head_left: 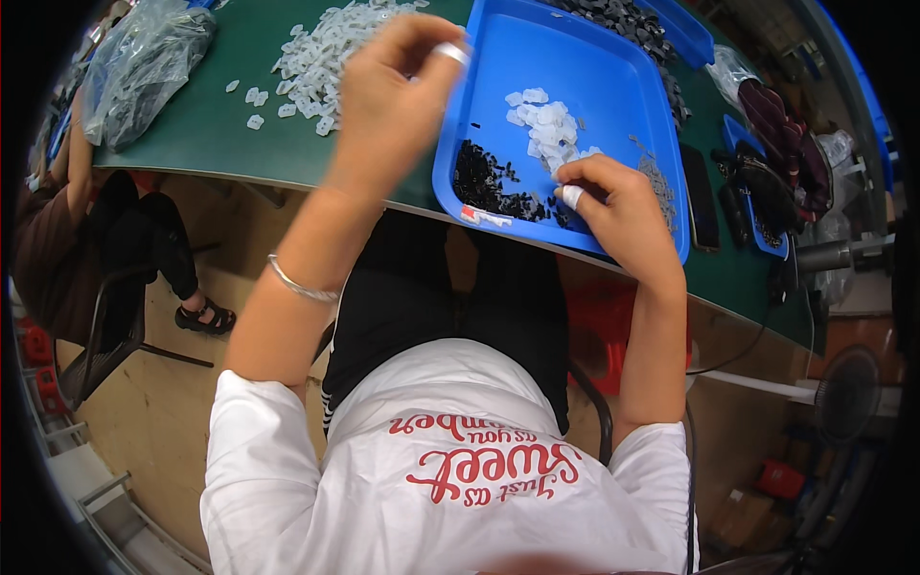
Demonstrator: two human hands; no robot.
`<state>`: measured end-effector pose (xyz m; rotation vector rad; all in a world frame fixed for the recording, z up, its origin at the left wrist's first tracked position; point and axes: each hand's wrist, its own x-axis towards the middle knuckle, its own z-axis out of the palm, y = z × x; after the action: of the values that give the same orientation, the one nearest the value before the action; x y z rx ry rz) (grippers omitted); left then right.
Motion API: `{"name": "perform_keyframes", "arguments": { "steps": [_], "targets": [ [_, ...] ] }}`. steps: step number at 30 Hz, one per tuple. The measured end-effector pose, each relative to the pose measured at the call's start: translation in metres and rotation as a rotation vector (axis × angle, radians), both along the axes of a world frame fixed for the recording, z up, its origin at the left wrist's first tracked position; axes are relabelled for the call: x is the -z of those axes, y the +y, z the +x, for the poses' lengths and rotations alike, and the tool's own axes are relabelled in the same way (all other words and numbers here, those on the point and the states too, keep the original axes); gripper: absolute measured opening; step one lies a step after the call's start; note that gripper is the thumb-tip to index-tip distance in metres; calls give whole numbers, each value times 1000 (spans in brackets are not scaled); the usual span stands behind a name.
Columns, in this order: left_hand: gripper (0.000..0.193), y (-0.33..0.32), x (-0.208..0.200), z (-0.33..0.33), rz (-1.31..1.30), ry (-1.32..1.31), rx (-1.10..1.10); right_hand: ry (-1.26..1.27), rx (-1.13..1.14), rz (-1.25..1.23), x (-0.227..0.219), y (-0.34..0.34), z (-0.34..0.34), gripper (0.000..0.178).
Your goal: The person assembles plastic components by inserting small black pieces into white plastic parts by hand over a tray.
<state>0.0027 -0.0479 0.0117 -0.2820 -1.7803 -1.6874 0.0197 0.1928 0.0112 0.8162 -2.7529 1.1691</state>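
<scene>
My left hand [398, 101], a little blurred, is raised over the tray's left rim, beside a loose pile of small translucent white plastic pieces [316, 67]. Its thumb and index finger are bent together, and whatever they hold cannot be made out. Inside the blue tray [498, 48], the fingertips of my right hand [623, 211] are pinched at the lower end of a white piece cluster [546, 125], close to small black parts [489, 187]. Anything between those fingertips is too small to tell. White wrapping covers both thumbs.
Small grey parts [656, 187] lie along the tray's right side. Dark pieces [623, 24] are heaped behind it. A clear plastic bag [149, 72] sits at the green table's [240, 153] left; a phone [700, 196] and another blue tray [757, 182] are right. Someone sits [67, 220] far left.
</scene>
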Motion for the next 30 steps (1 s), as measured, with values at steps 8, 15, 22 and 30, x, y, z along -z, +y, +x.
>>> {"name": "perform_keyframes", "arguments": {
  "steps": [8,15,22,30],
  "targets": [
    [23,-62,9,-25,-802,157,-484,38,-98,255,-5,-2,-1,12],
    [26,35,20,-9,-800,-38,224,-19,-109,152,-7,-4,-1,14],
    [24,49,35,-21,-960,-25,175,-64,-186,261,-6,-10,-7,14],
    [22,11,21,13,-690,189,-104,-149,-150,223,-8,-16,-2,11]
  ]
}}
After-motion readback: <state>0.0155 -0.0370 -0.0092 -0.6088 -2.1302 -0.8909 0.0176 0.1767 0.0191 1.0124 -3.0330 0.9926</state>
